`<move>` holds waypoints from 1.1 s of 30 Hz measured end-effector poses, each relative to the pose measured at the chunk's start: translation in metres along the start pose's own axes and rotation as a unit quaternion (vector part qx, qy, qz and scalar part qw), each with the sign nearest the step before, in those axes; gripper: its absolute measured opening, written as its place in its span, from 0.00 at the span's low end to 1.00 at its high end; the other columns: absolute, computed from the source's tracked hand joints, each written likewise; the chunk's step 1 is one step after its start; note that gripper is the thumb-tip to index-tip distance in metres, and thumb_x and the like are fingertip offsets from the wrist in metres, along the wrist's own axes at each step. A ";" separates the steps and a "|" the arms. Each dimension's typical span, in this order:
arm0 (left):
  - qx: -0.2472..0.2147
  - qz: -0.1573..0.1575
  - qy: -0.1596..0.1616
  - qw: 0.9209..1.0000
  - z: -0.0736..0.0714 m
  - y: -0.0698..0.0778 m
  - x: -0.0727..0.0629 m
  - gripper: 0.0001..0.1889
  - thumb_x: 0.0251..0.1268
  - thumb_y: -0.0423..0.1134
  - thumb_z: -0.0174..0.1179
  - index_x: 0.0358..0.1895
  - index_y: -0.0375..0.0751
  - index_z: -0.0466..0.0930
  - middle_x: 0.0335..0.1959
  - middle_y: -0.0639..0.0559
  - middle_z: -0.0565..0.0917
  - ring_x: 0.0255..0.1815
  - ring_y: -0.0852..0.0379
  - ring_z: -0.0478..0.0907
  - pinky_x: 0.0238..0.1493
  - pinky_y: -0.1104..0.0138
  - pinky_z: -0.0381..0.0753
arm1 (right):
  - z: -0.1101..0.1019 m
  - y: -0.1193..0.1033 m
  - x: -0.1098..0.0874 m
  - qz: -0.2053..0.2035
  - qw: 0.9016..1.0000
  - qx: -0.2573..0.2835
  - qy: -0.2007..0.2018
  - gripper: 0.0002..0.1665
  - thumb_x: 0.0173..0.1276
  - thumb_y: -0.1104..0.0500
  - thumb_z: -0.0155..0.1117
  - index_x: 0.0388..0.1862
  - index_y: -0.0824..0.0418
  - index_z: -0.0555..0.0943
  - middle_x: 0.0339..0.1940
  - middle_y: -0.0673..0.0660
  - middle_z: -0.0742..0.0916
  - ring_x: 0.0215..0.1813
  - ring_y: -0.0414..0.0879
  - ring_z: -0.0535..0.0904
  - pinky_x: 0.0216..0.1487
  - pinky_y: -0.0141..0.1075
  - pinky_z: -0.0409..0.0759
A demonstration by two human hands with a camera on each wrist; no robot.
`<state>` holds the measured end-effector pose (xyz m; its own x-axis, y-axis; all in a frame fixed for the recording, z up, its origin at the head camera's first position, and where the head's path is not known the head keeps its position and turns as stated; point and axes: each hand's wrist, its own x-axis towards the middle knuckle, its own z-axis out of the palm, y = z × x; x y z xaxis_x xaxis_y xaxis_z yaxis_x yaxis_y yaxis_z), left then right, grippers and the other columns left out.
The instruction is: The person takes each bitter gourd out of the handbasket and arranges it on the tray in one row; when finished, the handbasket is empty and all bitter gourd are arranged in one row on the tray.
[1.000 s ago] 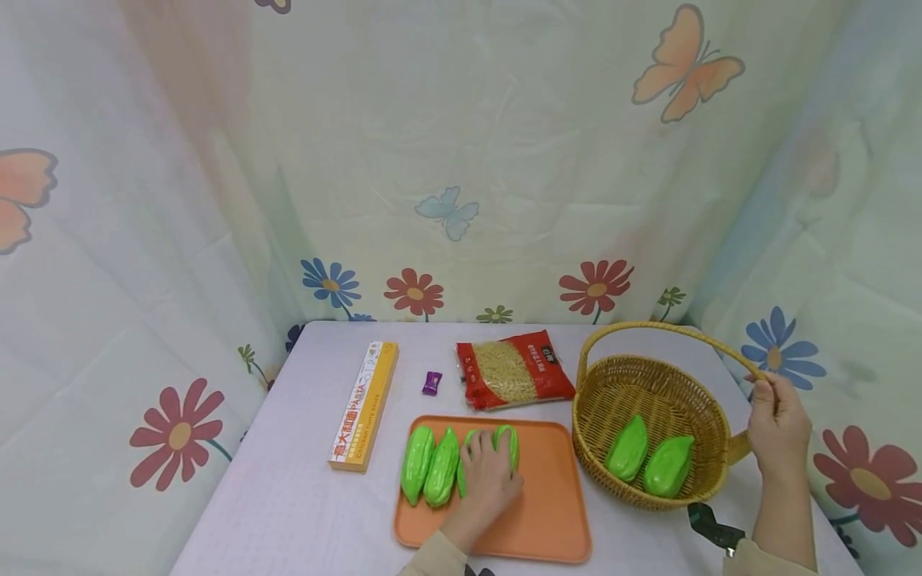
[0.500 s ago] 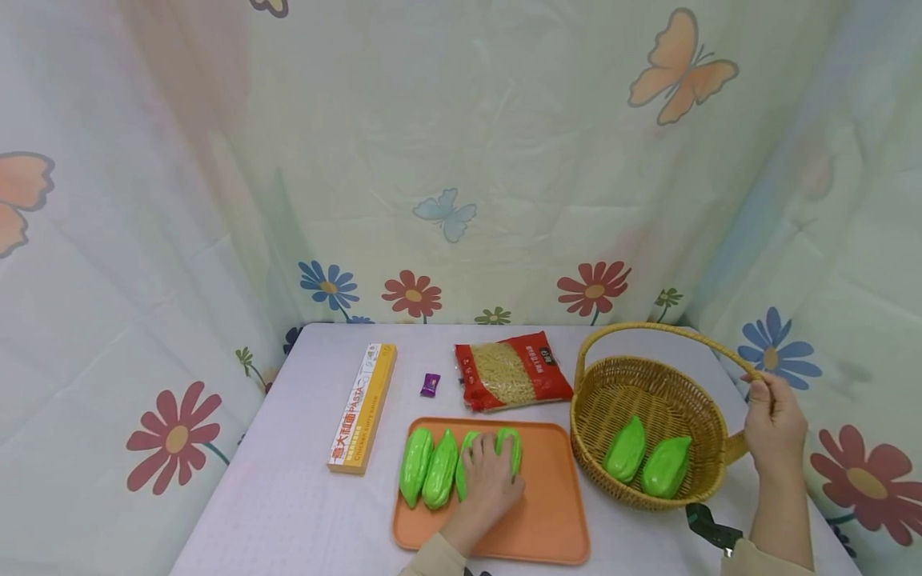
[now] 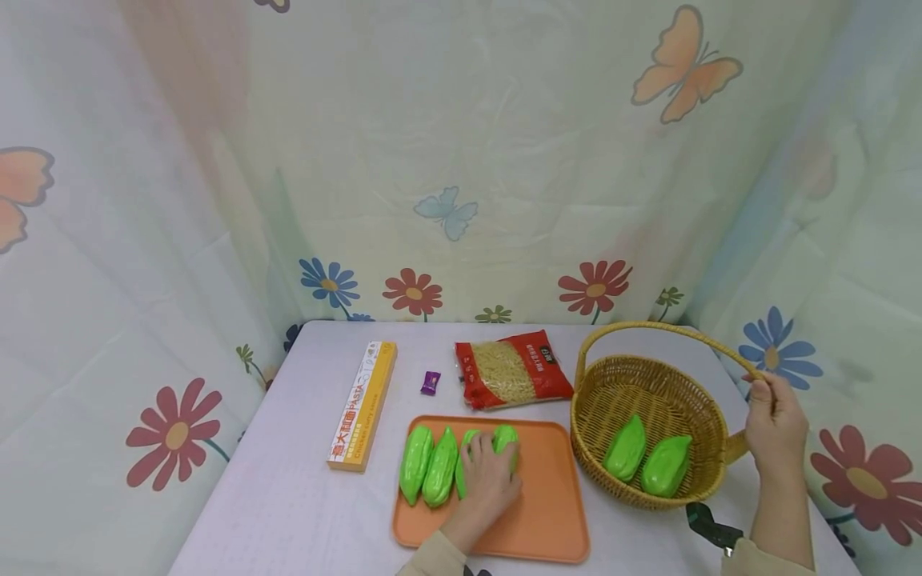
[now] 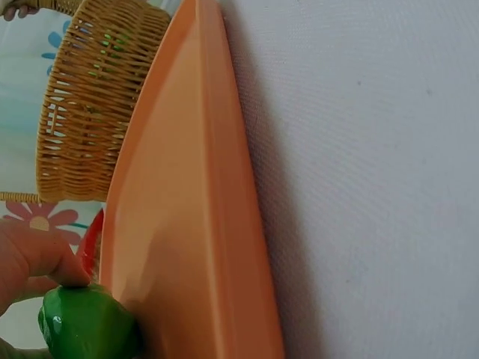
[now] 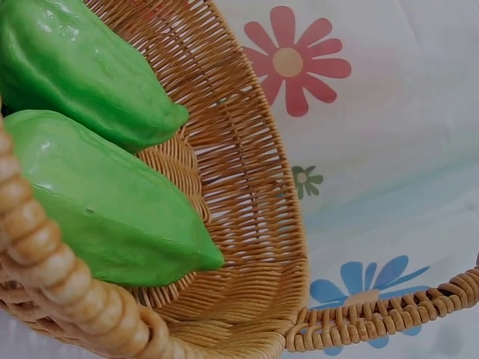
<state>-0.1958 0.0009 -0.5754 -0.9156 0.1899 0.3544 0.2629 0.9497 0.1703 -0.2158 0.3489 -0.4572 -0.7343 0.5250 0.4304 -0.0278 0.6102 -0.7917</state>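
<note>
The left hand (image 3: 490, 478) is pinching the rightmost gourd (image 3: 507, 436) on the tray (image 3: 551, 500), the right hand (image 3: 778, 418) gripping the basket handle (image 3: 663, 325); picking seems to be starting, likely calling for a lift.

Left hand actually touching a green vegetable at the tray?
Touching. The left wrist view shows it: a fingertip of the left hand meets the surface of the green vegetable, with no gap between.
</note>
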 end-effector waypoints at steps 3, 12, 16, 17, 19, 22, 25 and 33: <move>0.001 -0.005 0.004 1.000 0.001 -0.001 0.000 0.21 0.39 0.44 0.65 0.45 0.57 0.79 0.43 0.44 0.72 0.50 0.47 0.64 0.49 0.52 0.62 | 0.000 0.000 0.000 0.002 1.000 0.002 -0.001 0.19 0.73 0.51 0.42 0.48 0.65 0.72 0.23 0.43 0.67 0.29 0.34 0.61 0.32 0.30 0.57; 0.003 -0.010 -0.009 1.000 0.002 -0.001 0.001 0.23 0.37 0.46 0.67 0.44 0.55 0.78 0.48 0.44 0.70 0.52 0.46 0.62 0.51 0.51 0.61 | -0.001 -0.001 0.000 0.006 1.000 0.005 -0.004 0.19 0.73 0.51 0.43 0.47 0.64 0.72 0.23 0.42 0.68 0.31 0.34 0.61 0.34 0.30 0.57; 0.002 -0.007 -0.019 1.000 0.002 -0.001 0.002 0.24 0.37 0.48 0.67 0.45 0.54 0.78 0.51 0.44 0.69 0.55 0.45 0.61 0.52 0.50 0.60 | -0.001 -0.002 0.000 0.002 1.000 0.003 -0.001 0.19 0.73 0.51 0.43 0.48 0.64 0.72 0.23 0.42 0.68 0.31 0.34 0.61 0.33 0.30 0.57; 0.000 -0.007 -0.021 1.000 0.001 0.000 0.002 0.24 0.37 0.48 0.67 0.46 0.54 0.78 0.51 0.44 0.69 0.55 0.45 0.60 0.52 0.50 0.60 | -0.001 -0.002 0.000 0.002 1.000 0.003 0.000 0.19 0.73 0.51 0.43 0.48 0.64 0.72 0.23 0.41 0.68 0.30 0.34 0.61 0.33 0.30 0.57; 0.000 -0.006 -0.022 1.000 0.001 0.000 0.002 0.24 0.38 0.49 0.67 0.46 0.53 0.78 0.52 0.44 0.69 0.56 0.45 0.60 0.53 0.50 0.59 | -0.001 -0.002 0.000 -0.002 1.000 0.003 0.003 0.19 0.73 0.52 0.43 0.48 0.65 0.72 0.23 0.41 0.68 0.30 0.34 0.61 0.33 0.30 0.57; 0.000 -0.005 -0.020 1.000 0.001 0.000 0.002 0.24 0.38 0.48 0.66 0.46 0.53 0.78 0.51 0.43 0.69 0.55 0.45 0.60 0.52 0.50 0.60 | -0.001 -0.002 0.000 -0.007 1.000 0.006 0.006 0.19 0.73 0.52 0.43 0.47 0.65 0.72 0.23 0.41 0.68 0.30 0.34 0.61 0.33 0.29 0.56; 0.003 -0.002 -0.024 1.000 0.000 0.000 0.002 0.25 0.39 0.49 0.66 0.47 0.52 0.77 0.52 0.43 0.69 0.56 0.45 0.60 0.52 0.51 0.60 | -0.001 -0.002 0.000 -0.012 1.000 0.010 0.009 0.18 0.73 0.52 0.43 0.46 0.65 0.73 0.23 0.39 0.68 0.30 0.33 0.61 0.33 0.29 0.56; -0.018 0.000 -0.047 0.999 -0.004 0.002 0.003 0.27 0.42 0.48 0.65 0.51 0.50 0.75 0.55 0.42 0.68 0.58 0.44 0.58 0.54 0.50 0.59 | 0.000 0.002 -0.001 -0.027 0.999 0.020 0.013 0.17 0.73 0.54 0.44 0.46 0.66 0.73 0.22 0.37 0.67 0.30 0.32 0.61 0.33 0.28 0.56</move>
<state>-0.1970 0.0025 -0.5704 -0.9398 0.2131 0.2670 0.2712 0.9407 0.2038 -0.2151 0.3494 -0.4590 -0.7126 0.5074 0.4845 -0.0949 0.6145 -0.7832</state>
